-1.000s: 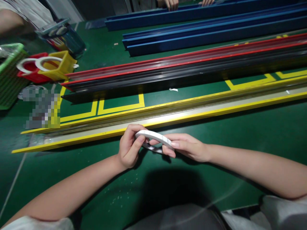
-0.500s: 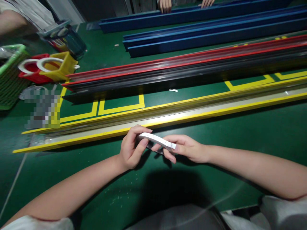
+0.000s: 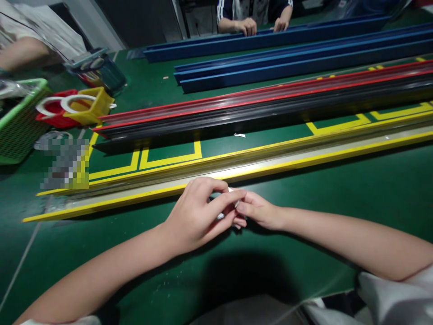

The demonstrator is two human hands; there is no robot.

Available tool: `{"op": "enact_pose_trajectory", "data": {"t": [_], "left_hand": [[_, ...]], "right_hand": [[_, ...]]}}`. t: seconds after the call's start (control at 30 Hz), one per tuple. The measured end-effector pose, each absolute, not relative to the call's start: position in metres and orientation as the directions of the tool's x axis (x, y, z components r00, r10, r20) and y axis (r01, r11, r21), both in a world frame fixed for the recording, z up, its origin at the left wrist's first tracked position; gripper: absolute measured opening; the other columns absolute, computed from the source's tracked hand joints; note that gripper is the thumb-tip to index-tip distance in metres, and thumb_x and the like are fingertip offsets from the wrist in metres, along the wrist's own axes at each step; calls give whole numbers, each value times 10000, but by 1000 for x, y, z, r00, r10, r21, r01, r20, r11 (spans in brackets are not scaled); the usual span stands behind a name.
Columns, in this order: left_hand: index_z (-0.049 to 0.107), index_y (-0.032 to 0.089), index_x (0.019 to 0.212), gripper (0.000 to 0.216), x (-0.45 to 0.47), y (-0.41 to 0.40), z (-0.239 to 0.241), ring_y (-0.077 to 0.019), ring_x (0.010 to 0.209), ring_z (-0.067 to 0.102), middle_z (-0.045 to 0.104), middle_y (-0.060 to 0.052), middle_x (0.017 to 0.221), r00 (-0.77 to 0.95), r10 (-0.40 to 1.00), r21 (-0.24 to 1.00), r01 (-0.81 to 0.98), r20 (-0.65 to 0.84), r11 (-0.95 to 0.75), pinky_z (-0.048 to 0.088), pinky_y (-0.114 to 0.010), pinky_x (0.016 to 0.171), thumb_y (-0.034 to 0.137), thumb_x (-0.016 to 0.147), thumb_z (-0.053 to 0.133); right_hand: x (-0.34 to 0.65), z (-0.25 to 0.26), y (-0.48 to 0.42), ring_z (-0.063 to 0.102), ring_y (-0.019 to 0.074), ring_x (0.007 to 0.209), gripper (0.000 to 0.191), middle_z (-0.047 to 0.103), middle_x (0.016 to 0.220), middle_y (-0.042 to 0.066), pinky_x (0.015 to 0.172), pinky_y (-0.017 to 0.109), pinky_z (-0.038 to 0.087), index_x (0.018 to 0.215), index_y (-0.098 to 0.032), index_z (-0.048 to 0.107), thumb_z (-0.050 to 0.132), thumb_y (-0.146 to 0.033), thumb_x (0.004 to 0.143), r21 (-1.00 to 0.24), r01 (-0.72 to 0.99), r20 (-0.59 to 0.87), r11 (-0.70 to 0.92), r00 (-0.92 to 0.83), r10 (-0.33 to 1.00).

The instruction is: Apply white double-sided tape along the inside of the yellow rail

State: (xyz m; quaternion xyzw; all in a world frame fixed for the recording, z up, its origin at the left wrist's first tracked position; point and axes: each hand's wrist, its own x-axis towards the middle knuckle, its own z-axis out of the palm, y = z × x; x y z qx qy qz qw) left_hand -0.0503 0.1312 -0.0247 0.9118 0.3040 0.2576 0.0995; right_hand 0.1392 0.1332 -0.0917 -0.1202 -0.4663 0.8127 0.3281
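Both my hands meet over the green table, just in front of a long yellow-edged rail (image 3: 270, 162). My left hand (image 3: 199, 212) is closed round a white tape roll (image 3: 227, 205), of which only small white bits show between the fingers. My right hand (image 3: 257, 211) pinches the same roll from the right, its fingertips touching those of my left hand.
Beyond the yellow rail lie a red and black rail (image 3: 257, 106) and blue rails (image 3: 287, 49). At the left stand a yellow bin (image 3: 88, 106) and a red bin (image 3: 54, 113) with tape rolls, and a green basket (image 3: 18, 122). Another person's hands (image 3: 262, 25) rest at the far edge.
My left hand has moved right and closed over the tape roll, which now is almost hidden. The view has tilted up, showing more of the person opposite.
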Motion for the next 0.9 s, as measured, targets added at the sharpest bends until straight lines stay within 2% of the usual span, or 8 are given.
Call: {"op": "enact_pose_trajectory", "data": {"t": [0.2, 0.37, 0.47, 0.53, 0.6, 0.67, 0.77, 0.9], "left_hand": [[647, 242, 1116, 287, -46, 139, -2, -162, 893, 569, 650, -27, 963, 742, 577, 434, 420, 341, -797, 400, -328, 781, 142, 847, 640], [666, 223, 1103, 327, -46, 150, 15, -144, 889, 601, 675, -30, 971, 716, 580, 581, 298, 389, -757, 459, -284, 791, 59, 824, 622], [675, 227, 1075, 314, -49, 162, 26, -129, 868, 637, 688, -19, 941, 693, 625, 745, 191, 359, -639, 502, -237, 769, 41, 831, 605], [676, 237, 1041, 266, -49, 170, 32, -126, 851, 655, 687, -11, 936, 662, 679, 855, 110, 317, -507, 525, -224, 755, 64, 860, 586], [670, 243, 1016, 216, -45, 175, 36, -128, 838, 664, 680, -9, 941, 635, 724, 933, 14, 270, -360, 546, -230, 755, 103, 896, 558], [664, 241, 1022, 189, -38, 179, 37, -127, 846, 667, 676, -13, 961, 634, 740, 969, -62, 223, -239, 556, -230, 766, 145, 924, 535], [660, 229, 1047, 168, -25, 185, 36, -124, 894, 660, 677, -19, 996, 640, 747, 984, -123, 179, -131, 545, -210, 803, 192, 933, 541], [664, 196, 1003, 142, -10, 196, 39, -145, 895, 660, 678, -30, 962, 597, 785, 980, -187, 165, -64, 549, -240, 815, 258, 924, 564]], "right_hand": [[144, -87, 127, 548, 81, 658, 363, 570, 734, -10, 623, 217, 450, 913, -132, 524, 613, -480, 859, -870, -373, 84, -321, -755, 651], [155, -58, 133, 613, 125, 833, 314, 662, 892, 43, 777, 273, 490, 1035, -129, 587, 690, -337, 822, -943, -264, 80, -201, -769, 635], [166, -27, 143, 630, 145, 927, 338, 688, 1072, 104, 887, 326, 484, 1168, -126, 597, 588, -338, 904, -980, -119, 14, -157, -836, 548], [174, -9, 150, 643, 167, 996, 388, 690, 1121, 127, 938, 330, 469, 1219, -106, 608, 571, -344, 915, -993, -47, -11, -105, -873, 488], [181, 2, 157, 633, 172, 1054, 360, 702, 1115, 106, 975, 313, 448, 1187, -117, 657, 576, -338, 914, -1000, -7, -5, -20, -841, 541], [185, 5, 161, 636, 160, 1033, 311, 715, 1075, 71, 954, 281, 453, 1116, -143, 707, 628, -328, 880, -1000, 12, 4, 22, -785, 619], [188, 3, 163, 657, 134, 855, 229, 733, 898, 31, 827, 248, 491, 941, -154, 759, 745, -309, 773, -999, 51, -32, 3, -666, 745], [190, 6, 162, 636, 123, 605, 228, 697, 643, 8, 601, 239, 504, 638, -134, 683, 846, -294, 626, -997, 33, -72, -64, -408, 910]]}}
